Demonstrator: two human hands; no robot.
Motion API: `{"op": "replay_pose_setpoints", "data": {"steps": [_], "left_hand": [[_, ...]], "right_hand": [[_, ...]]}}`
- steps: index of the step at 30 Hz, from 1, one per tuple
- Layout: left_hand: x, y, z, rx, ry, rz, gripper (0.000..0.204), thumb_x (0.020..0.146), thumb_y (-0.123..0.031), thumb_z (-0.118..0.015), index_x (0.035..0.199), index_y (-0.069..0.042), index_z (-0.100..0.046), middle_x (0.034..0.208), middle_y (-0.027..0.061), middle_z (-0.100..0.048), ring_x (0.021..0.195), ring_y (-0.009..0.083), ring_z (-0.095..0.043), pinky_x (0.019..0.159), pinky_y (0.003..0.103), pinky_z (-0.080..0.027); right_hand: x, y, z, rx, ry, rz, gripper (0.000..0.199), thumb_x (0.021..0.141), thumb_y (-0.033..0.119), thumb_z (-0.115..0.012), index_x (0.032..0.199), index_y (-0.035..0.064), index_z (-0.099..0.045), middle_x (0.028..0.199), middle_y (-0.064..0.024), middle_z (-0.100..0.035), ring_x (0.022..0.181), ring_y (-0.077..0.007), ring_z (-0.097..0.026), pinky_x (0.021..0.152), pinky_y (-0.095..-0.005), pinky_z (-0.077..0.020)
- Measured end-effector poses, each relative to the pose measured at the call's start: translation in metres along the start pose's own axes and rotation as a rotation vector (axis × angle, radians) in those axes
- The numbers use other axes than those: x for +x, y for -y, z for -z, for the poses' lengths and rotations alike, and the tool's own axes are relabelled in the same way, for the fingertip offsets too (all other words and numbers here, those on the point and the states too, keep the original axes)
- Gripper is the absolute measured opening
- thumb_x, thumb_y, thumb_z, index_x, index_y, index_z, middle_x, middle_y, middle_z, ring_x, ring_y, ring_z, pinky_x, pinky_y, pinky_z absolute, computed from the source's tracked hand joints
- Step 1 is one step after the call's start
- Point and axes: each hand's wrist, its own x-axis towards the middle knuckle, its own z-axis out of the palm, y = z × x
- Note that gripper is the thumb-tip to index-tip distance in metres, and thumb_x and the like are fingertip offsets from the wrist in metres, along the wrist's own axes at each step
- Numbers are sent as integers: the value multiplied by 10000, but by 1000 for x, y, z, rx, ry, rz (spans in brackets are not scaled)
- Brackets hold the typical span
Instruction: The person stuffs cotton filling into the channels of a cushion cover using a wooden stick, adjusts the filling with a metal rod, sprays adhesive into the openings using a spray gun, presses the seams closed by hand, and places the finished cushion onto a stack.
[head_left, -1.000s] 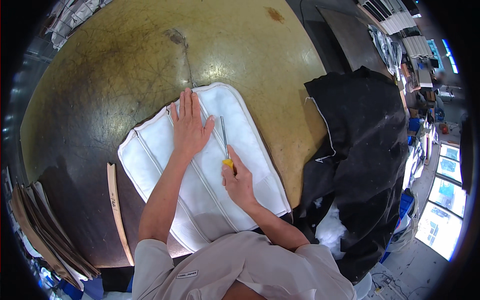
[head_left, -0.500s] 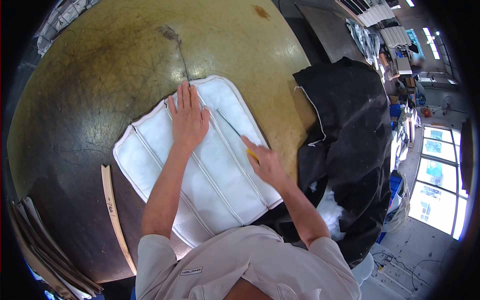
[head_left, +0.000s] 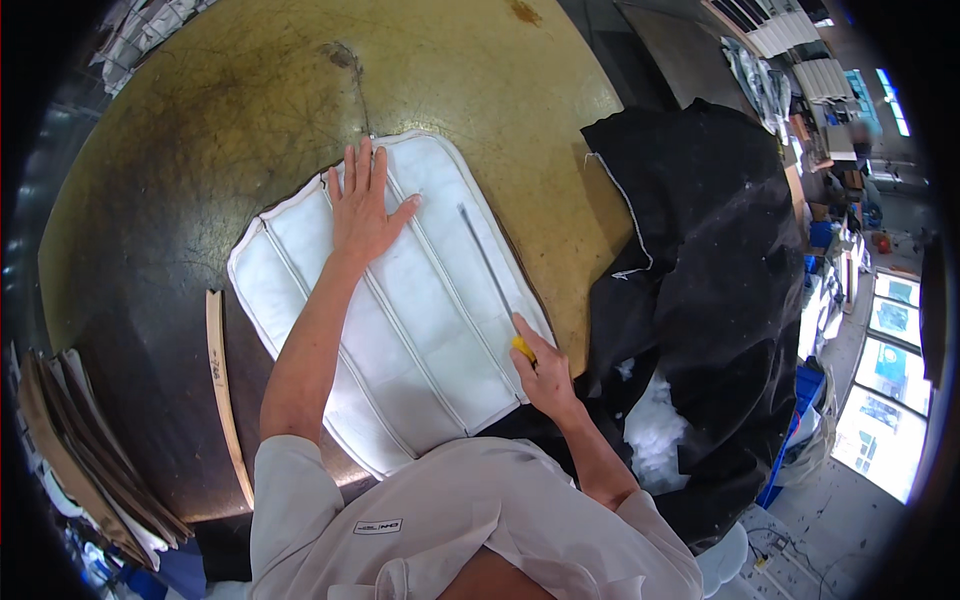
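A white padded panel (head_left: 432, 345) with several lengthwise seams and a piped edge lies at a slant on the table, its near end against my shirt. My left hand (head_left: 365, 218) rests flat on its far part, fingers spread and thumb apart, with nothing held. In my right hand (head_left: 545, 378) is a long thin metal rod with a yellow handle (head_left: 489, 262), possibly a screwdriver. My fingers wrap the handle near the panel's right edge. The shaft points away from me and slightly left over the rightmost strip; whether its tip touches the surface I cannot tell.
The worn yellow-brown table (head_left: 470, 75) spreads beyond the panel. Black fabric (head_left: 690, 240) is heaped to the right, with white stuffing (head_left: 655, 432) showing at its near side. A curved wooden strip (head_left: 222, 390) lies on the left, and stacked brown pieces (head_left: 85, 465) stand at far left.
My right hand has drawn nearer to me and rightward, and more of the rod's shaft shows, lying more upright in the picture. My left hand's fingers have spread on the panel.
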Motion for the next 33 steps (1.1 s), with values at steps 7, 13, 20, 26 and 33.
{"op": "replay_pose_setpoints", "data": {"steps": [7, 13, 20, 26, 33], "left_hand": [[-88, -145, -21, -8, 364, -207, 841, 944, -503, -609, 1510, 75, -379, 1639, 270, -254, 1551, 387, -190, 1261, 529, -138], [-125, -174, -20, -9, 410, -190, 823, 956, -501, -590, 1511, 61, -356, 1644, 276, -213, 1542, 411, -195, 1251, 524, -167], [-125, -173, -26, -110, 329, -191, 862, 926, -453, -641, 1523, 76, -315, 1640, 294, -211, 1532, 437, -206, 1249, 537, -166], [-125, -172, -28, -112, 347, -187, 850, 944, -447, -611, 1532, 81, -296, 1641, 307, -195, 1531, 453, -195, 1251, 538, -156], [-126, -173, -30, -43, 347, -210, 837, 974, -487, -541, 1537, 85, -304, 1641, 302, -201, 1543, 426, -181, 1263, 514, -129]], "right_hand": [[30, -38, 4, 208, -67, -285, 533, 946, 47, -657, 1464, 60, -530, 1120, -254, -698, 975, -346, -720, 856, -361, -552], [24, -37, 53, -66, -19, 174, 539, 930, 59, -686, 1450, 152, -576, 877, -186, -679, 664, -326, -673, 621, -379, -547], [-3, -40, 76, -336, 208, 103, 527, 925, 85, -679, 1431, 199, -591, 791, -142, -616, 640, -360, -649, 586, -445, -549], [15, -60, 42, -212, 135, 197, 560, 919, 84, -678, 1456, 195, -568, 787, -134, -626, 661, -354, -658, 595, -445, -557], [28, -66, 41, -147, 225, 143, 543, 917, 38, -679, 1441, 137, -577, 951, -221, -701, 813, -408, -687, 724, -450, -563]]}}
